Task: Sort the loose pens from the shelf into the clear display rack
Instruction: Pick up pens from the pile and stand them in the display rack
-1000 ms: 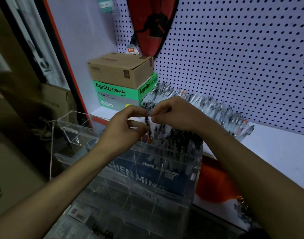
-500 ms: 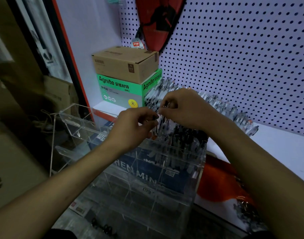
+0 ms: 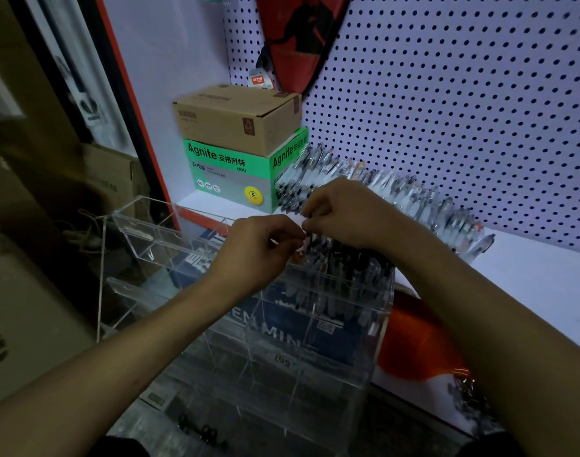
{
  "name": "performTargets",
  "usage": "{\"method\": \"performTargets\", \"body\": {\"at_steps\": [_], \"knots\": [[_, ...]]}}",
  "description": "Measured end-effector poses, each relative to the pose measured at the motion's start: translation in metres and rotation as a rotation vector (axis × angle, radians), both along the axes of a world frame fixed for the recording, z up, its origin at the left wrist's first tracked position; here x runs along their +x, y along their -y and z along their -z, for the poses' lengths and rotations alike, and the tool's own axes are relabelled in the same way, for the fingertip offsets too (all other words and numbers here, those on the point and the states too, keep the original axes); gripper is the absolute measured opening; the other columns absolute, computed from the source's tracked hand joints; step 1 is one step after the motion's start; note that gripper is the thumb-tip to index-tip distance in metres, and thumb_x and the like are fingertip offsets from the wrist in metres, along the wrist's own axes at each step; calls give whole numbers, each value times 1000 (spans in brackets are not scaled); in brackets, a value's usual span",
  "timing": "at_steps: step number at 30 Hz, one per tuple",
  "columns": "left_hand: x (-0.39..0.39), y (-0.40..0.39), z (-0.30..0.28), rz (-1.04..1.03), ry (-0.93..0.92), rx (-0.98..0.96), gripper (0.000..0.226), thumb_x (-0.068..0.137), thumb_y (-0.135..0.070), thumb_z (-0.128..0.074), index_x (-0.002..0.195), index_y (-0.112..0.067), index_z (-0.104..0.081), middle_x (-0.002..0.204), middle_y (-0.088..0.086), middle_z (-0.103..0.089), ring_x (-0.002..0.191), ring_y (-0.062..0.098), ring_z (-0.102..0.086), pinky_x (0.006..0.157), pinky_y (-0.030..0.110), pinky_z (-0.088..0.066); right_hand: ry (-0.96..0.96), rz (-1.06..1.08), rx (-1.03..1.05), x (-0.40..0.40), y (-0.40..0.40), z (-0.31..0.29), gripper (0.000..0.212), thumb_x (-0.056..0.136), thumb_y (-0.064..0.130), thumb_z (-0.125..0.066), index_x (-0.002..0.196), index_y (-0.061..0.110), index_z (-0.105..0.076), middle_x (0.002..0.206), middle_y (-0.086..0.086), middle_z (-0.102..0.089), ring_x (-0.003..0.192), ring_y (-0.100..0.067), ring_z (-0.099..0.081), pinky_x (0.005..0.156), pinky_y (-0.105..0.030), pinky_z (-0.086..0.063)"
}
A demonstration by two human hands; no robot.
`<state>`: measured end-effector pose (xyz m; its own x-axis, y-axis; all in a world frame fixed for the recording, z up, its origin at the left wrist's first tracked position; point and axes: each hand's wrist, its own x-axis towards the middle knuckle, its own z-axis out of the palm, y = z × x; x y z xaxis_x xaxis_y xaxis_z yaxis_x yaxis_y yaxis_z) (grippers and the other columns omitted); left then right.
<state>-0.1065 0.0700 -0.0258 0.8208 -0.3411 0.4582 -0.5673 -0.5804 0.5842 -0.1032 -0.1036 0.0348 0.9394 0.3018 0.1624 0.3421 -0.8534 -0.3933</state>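
A long row of loose pens [image 3: 410, 199] lies on the white shelf [image 3: 529, 278] against the pegboard. In front stands the clear display rack [image 3: 315, 324], its top right compartments packed with dark pens [image 3: 354, 262]. My left hand [image 3: 255, 249] and my right hand [image 3: 347, 212] meet fingertip to fingertip just above the rack's top row. My right fingers are curled round a pen, mostly hidden by the hand. My left thumb and fingers pinch something small at the same spot; what it is I cannot make out.
A brown carton [image 3: 235, 117] sits on a green Agnite box [image 3: 229, 173] at the shelf's left end. A red racket cover [image 3: 298, 37] hangs on the pegboard. An orange object [image 3: 417, 344] lies right of the rack. Cardboard boxes [image 3: 114, 179] stand far left.
Both hands stay together above the rack and shift slightly; the right hand has moved a little back towards the shelf pens. The head view has tilted.
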Motion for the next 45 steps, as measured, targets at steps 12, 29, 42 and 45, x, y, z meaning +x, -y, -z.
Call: {"method": "performTargets", "body": {"at_steps": [12,29,42,45], "knots": [[45,-5,-36,-132,-58,-20,12,91,-12,-64,99,-15,-72,91,-6,-68,82,8,-63,77,15,-48,-7,225,309,11,39,-11,22,90,30,-68,110,21,-64,103,-1,-65,88,-16,-63,79,-29,-51],[137,38,-16,-355,126,253,14,85,-14,-61,94,-3,-62,84,21,-63,78,39,-61,66,42,-53,138,279,111,55,44,7,24,92,16,-60,116,16,-62,97,0,-64,75,-11,-58,63,-20,-45],[136,31,-15,-283,393,-12,12,88,-17,-59,93,-6,-60,80,17,-65,67,34,-56,55,34,-37,134,266,-487,106,1,3,32,89,39,-64,111,17,-60,108,-7,-57,91,-25,-55,72,-34,-46],[138,28,-14,-299,402,-91,7,86,-15,-59,87,-8,-58,71,11,-60,61,24,-44,58,31,-29,222,261,-514,107,6,3,24,93,32,-53,109,15,-60,104,-8,-61,88,-27,-58,66,-31,-42]]}}
